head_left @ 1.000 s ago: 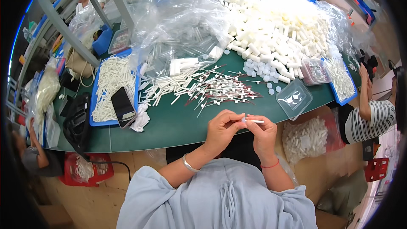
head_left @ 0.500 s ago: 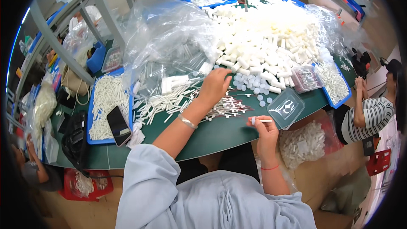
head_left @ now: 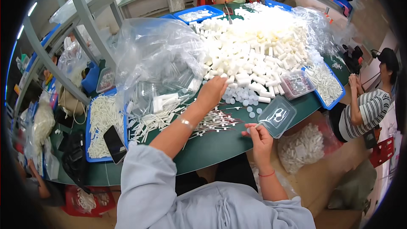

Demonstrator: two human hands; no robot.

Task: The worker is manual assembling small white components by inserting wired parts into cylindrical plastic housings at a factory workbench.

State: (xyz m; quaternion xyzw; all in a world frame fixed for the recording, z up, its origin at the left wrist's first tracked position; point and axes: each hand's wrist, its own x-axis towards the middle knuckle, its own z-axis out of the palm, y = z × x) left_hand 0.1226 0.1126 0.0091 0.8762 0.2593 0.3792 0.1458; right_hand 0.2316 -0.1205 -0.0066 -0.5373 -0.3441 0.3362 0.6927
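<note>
My left hand (head_left: 213,92) reaches to the near edge of a heap of white cylinders (head_left: 254,51). Its fingers are pinched, and a white cylinder (head_left: 224,76) shows at their tips. Just below lie translucent round caps (head_left: 243,95). Over the table's front edge, my right hand (head_left: 260,141) is closed on a thin white stick (head_left: 259,124) with a small round cap at one end, partly hidden by the fingers. A clear plastic lid (head_left: 277,116) lies just beyond that hand. Between my hands spread thin dark-red wires with white ends (head_left: 216,122).
Left of me are a large clear plastic bag (head_left: 157,46), loose white sticks (head_left: 152,125), a blue tray of sticks (head_left: 101,123) and a phone (head_left: 115,143). To the right stand a clear box (head_left: 297,83) and another blue tray (head_left: 325,82). People sit around the table.
The view has shifted, with the table lower in it. My left fingers have closed at the heap's edge. My right hand still holds the stick, now tilted up toward the lid.
</note>
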